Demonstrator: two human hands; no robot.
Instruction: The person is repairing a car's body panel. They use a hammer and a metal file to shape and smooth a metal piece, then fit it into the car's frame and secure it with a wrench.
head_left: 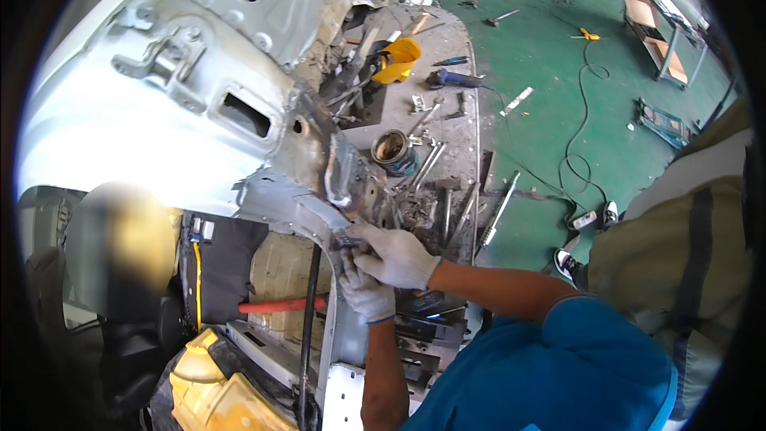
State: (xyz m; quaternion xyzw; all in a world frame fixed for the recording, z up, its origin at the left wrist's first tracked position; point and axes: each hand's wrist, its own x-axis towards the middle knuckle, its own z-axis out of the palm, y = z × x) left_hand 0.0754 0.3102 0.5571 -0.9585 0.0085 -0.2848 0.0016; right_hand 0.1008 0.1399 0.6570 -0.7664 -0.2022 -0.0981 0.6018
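Observation:
My two hands, in pale work gloves, meet at the bent metal edge of a car body's door pillar (337, 223). My right hand (399, 257) reaches in from the right, its fingers closed over a small dark piece (346, 241) against the pillar. Just below it, my left hand (367, 294) is closed too, with its fingers bent up toward the same spot. What the fingers grip is mostly hidden. Above them, the bare metal is scorched and rusty around a seam (338, 172). The pale car body (144, 144) fills the upper left.
On the grey bench plate (447, 40) lie an open can (392, 150), a yellow container (396, 60), an angle grinder (453, 78) and several wrenches. A cable (582, 96) winds over the green floor. Another person (678, 263) stands at right. A red bar (279, 305) crosses the door opening.

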